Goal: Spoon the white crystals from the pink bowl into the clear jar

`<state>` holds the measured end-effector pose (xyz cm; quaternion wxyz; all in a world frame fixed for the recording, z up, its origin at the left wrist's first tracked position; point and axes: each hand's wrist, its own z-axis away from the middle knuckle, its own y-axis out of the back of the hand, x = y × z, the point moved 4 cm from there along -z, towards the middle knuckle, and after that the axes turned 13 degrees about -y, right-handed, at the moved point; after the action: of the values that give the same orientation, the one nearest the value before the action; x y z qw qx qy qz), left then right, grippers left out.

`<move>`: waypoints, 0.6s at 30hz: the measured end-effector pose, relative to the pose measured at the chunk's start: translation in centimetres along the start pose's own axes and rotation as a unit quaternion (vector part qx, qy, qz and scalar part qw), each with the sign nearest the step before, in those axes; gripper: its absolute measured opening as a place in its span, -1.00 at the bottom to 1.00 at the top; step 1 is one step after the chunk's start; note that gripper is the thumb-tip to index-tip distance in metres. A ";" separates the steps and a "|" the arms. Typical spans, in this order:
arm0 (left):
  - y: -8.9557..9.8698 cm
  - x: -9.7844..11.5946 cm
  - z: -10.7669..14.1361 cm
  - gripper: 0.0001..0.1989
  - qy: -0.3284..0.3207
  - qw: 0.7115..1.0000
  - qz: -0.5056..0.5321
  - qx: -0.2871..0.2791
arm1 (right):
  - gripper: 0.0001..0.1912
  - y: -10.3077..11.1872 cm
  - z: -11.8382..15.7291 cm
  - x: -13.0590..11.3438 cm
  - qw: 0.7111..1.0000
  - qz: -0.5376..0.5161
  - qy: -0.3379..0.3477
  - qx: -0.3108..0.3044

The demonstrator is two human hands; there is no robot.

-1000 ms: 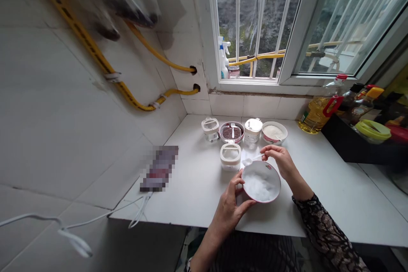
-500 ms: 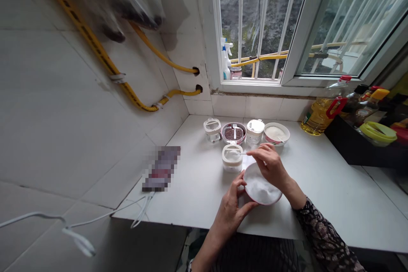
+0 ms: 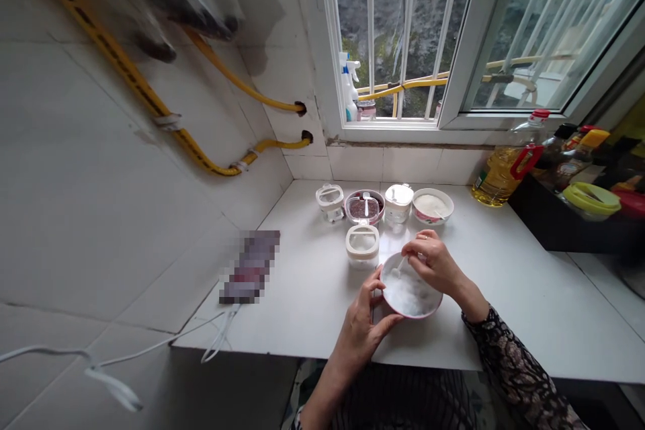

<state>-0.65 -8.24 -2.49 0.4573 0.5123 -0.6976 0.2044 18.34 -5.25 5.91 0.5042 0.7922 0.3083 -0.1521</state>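
The left hand (image 3: pixel 360 326) is curled around the near left side of a pink-rimmed white bowl (image 3: pixel 406 314), holding it tipped up just in front of the person. The right hand (image 3: pixel 434 265) sits over the bowl's far right rim, its fingers closed on a small white spoon (image 3: pixel 401 263). The spoon's handle is partly hidden by those fingers; it slants down and left, its scoop resting in fine white powder (image 3: pixel 410 294). What the powder is cannot be told. Just behind the bowl stands a square lidded canister (image 3: pixel 361 246) on a white countertop (image 3: pixel 508 326), with a dish of dark grains (image 3: pixel 363 209) beyond.
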 end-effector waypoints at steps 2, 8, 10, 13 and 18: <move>0.0 0.0 0.0 -0.63 -0.001 1.000 -0.001 0.002 | -0.77 0.0 -0.1 0.1 0.999 -0.019 -0.036 0.005; 0.0 0.0 0.0 -0.63 0.002 1.000 -0.002 0.002 | -0.81 0.8 -0.3 1.7 0.961 -0.181 -0.210 0.002; 0.0 0.0 0.0 -0.63 0.002 1.000 0.000 0.000 | -0.83 0.6 -0.3 2.2 0.931 -0.246 -0.269 -0.015; 0.0 0.0 0.1 -0.62 0.003 1.000 -0.001 0.002 | -0.84 0.3 -0.3 2.5 0.893 -0.313 -0.322 -0.027; 0.0 0.0 0.0 -0.63 0.006 1.000 -0.001 0.000 | -0.85 0.3 -0.4 2.9 0.860 -0.368 -0.352 -0.027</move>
<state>-0.69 -8.26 -2.52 0.4615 0.5120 -0.6944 0.2066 20.72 -3.99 4.71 0.5077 0.5011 0.3828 -0.5870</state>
